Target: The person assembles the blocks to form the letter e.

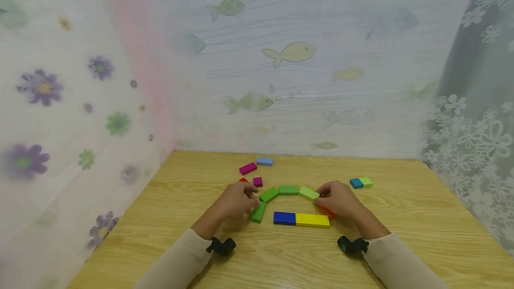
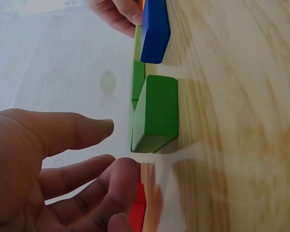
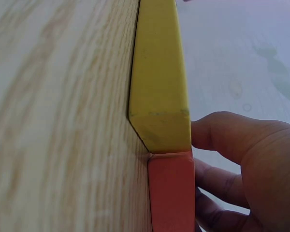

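Several wooden blocks form an arch on the table. My left hand (image 1: pixel 239 200) hovers beside the lower left green block (image 1: pixel 258 212). In the left wrist view, its thumb and fingers are apart, with a gap to that block (image 2: pixel 162 106). Two more green blocks, one tilted (image 1: pixel 269 195) and one at the top (image 1: pixel 288 190), continue the curve. My right hand (image 1: pixel 339 197) pinches the right end of the light green block (image 1: pixel 308 193). Under this hand lies an orange-red block (image 3: pixel 172 193), partly hidden. A blue block (image 1: pixel 284 218) and a yellow block (image 1: pixel 312 220) lie end to end below the arch.
Behind my left hand are a red block (image 1: pixel 243 180), a small magenta block (image 1: pixel 258 182), a longer magenta block (image 1: pixel 248 168) and a light blue block (image 1: pixel 265 161). A teal block (image 1: pixel 356 183) touches a lime block (image 1: pixel 365 182) at right. Patterned curtains (image 1: pixel 297 101) border the table.
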Demonstrator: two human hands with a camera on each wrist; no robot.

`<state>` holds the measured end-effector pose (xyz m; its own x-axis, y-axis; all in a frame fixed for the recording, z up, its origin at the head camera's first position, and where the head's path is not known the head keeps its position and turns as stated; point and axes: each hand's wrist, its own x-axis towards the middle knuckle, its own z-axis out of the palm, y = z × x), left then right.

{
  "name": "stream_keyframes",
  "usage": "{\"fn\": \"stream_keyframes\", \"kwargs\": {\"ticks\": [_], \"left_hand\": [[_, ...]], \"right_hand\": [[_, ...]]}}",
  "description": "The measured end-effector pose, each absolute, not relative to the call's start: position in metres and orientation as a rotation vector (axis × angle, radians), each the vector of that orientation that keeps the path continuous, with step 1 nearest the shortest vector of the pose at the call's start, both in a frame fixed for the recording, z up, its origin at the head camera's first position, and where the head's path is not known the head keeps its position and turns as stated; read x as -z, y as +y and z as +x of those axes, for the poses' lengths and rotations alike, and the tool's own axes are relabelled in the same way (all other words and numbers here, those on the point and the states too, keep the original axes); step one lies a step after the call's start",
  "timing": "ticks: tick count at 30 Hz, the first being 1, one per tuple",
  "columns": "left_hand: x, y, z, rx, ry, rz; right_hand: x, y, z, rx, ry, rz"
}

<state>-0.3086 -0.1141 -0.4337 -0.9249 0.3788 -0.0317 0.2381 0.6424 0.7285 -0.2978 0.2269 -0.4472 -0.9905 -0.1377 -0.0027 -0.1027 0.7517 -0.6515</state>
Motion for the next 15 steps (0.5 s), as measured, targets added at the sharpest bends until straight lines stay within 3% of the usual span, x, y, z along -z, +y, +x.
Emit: {"fn": "stream_keyframes", "kwargs": {"ticks": [15], "left_hand": [[0.426,-0.117,-0.348,-1.093,2.905,0.536]], "right_hand": [[0.448,0.226,-0.298,1.068,2.900,-0.195]]}}
